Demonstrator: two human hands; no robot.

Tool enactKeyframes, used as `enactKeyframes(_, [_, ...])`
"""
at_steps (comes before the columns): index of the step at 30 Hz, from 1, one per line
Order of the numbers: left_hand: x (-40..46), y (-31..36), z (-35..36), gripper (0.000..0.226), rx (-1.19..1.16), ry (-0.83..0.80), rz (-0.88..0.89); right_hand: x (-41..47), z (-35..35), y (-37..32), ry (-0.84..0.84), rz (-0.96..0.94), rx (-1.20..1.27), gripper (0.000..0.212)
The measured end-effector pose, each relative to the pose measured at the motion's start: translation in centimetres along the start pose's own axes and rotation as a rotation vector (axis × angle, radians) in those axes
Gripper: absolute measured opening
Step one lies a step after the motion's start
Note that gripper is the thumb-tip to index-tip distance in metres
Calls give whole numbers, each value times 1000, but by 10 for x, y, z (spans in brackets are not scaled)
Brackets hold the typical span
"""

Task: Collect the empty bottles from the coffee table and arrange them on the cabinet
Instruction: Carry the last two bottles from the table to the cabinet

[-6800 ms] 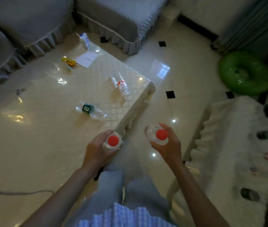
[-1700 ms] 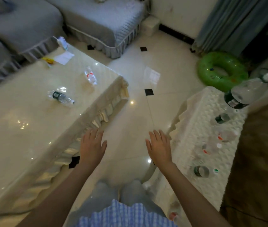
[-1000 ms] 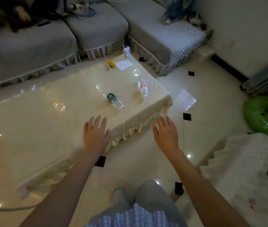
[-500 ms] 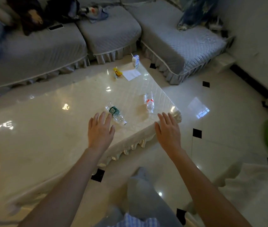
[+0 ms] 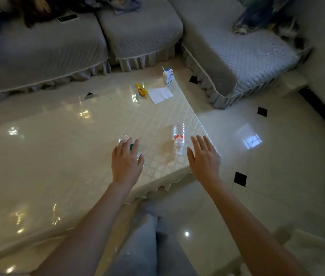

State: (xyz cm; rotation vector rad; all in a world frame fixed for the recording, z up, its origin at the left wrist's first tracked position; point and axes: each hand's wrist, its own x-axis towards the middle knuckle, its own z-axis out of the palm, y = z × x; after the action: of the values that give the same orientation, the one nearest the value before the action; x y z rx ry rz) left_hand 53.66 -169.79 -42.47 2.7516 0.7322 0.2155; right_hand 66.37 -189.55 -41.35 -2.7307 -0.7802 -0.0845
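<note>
Bottles, two of them, lie on their sides on the coffee table (image 5: 58, 166), both near its right-hand corner closest to the person. The green-label bottle (image 5: 130, 146) is mostly hidden beneath the left hand (image 5: 126, 163), which hovers over it palm down with fingers straight and slightly spread, gripping nothing; whether the fingertips touch the plastic cannot be told. Only the bottle's clear end and a sliver of green show between the fingers. The red-label bottle (image 5: 178, 139) lies just beside the right hand (image 5: 204, 156), off its thumb side, with its narrow end pointing toward the near edge. That hand is also flat and relaxed, fingers extended, holding nothing, and it sits above the tabletop's right edge near the corner.

Farther out, toward the far right corner of the tabletop, a white paper napkin (image 5: 160, 95) lies flat, with a yellow wrapper (image 5: 142, 91) just beside it on the left and a small drink carton (image 5: 167, 76) with a straw standing upright at the far edge. Grey quilted sofas (image 5: 141, 36) ring the table on the far side and the right. The glossy tiled floor (image 5: 257, 166) carries small black diamond insets.
</note>
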Motion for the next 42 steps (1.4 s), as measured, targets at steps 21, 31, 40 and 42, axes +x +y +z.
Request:
enactKeyframes(21, [103, -66, 225, 65, -159, -292, -715, 133, 247, 70, -469, 195, 25, 68])
enactKeyframes(31, [117, -69, 315, 83, -273, -91, -1016, 143, 330, 105, -474, 395, 129, 88])
enactKeyframes(40, [112, -77, 339, 88, -293, 97, -1143, 134, 355, 106, -270, 516, 242, 93])
enactKeyframes(42, [112, -75, 336, 84, -249, 138, -1109, 134, 349, 112, -208, 492, 237, 88])
